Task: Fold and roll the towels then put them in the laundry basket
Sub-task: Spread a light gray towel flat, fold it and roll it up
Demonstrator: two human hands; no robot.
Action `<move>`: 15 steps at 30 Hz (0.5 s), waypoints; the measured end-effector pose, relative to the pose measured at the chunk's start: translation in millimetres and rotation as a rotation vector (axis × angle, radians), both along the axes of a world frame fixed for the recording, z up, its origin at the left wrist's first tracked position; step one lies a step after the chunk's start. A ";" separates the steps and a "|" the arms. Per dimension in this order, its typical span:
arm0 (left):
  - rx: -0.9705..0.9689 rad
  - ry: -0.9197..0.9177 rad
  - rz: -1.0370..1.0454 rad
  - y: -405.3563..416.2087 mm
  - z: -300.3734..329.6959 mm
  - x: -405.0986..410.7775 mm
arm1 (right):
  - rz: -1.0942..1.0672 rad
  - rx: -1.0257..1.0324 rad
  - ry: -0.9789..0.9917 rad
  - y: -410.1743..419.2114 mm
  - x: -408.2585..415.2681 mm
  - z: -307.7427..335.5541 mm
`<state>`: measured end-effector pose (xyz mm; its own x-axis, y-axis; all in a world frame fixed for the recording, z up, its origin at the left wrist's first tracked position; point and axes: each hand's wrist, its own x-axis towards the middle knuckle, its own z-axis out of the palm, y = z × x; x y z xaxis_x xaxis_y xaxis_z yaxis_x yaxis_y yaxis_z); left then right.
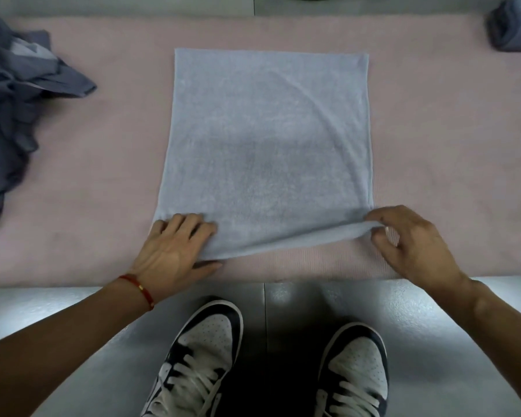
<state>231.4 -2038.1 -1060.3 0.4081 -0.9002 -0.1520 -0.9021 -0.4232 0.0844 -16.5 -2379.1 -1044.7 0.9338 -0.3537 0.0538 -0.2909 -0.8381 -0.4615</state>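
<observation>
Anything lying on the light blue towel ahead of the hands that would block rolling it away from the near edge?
Nothing visible. The light blue towel lies flat and bare past the left hand and right hand. The crumpled grey pile and rolled towel sit off to the sides.

Pale-blue towel (265, 152) flat (near edge lifted)

Bare mat (112, 139) lies open on both sides of the towel (265, 145). A heap (9, 100) of crumpled cloths blocks the mat's left edge, and 1 roll (513, 25) sits at its far right corner. The near edge strip is open.
</observation>
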 end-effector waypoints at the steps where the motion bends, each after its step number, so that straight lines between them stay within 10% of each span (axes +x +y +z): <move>1: -0.033 -0.012 0.018 -2.4 -0.5 0.6 | -0.095 0.051 -0.029 2.3 5.9 3.2; 5: -0.118 0.015 0.096 4.3 1.2 27.9 | -0.273 0.177 -0.083 1.1 23.8 15.7; 10: -0.594 0.548 0.560 4.3 31.8 60.6 | -0.308 0.330 -0.054 -16.6 27.9 17.9; 15: -0.334 0.649 0.495 22.9 52.3 70.0 | -0.201 0.372 0.161 -20.1 5.3 21.3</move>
<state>301.5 -2015.1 -1008.1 0.6875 -0.6821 -0.2492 -0.3534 -0.6140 0.7058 -11.2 -2399.2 -1023.4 0.8304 -0.4971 -0.2516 -0.5240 -0.5433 -0.6559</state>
